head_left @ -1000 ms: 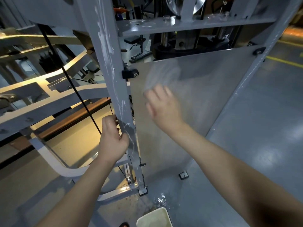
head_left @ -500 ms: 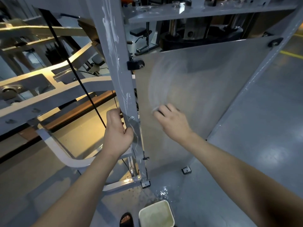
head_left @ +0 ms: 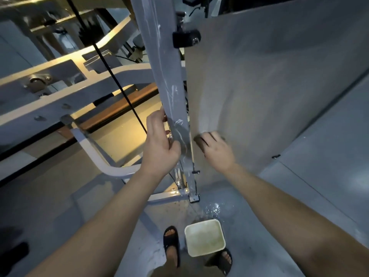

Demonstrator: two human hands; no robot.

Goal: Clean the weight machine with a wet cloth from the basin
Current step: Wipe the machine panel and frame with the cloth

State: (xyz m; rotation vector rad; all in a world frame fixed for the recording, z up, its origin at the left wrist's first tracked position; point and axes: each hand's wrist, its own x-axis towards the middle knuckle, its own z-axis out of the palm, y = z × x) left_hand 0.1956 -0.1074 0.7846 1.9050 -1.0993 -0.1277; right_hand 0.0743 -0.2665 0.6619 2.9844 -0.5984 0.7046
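Note:
The weight machine has a grey upright post (head_left: 159,62) and a pale shield panel (head_left: 269,80) fixed to its right. My left hand (head_left: 159,144) is wrapped around the post at its lower part. My right hand (head_left: 216,150) lies flat against the lower left of the panel, close to the post. It presses a cloth (head_left: 198,140) that is almost wholly hidden under the fingers; only a dark edge shows. A white square basin (head_left: 199,222) with murky water stands on the floor below, between my feet.
My feet in black sandals (head_left: 171,243) stand on the grey floor on either side of the basin. Water drops (head_left: 212,208) lie by the post's base. A black cable (head_left: 111,72) runs diagonally left of the post, past white frame arms (head_left: 95,156).
My right hand has slid down the panel from its upper part to the lower left, nearer the post. The view has tilted down, bringing the basin and my feet in. My left hand stays on the post.

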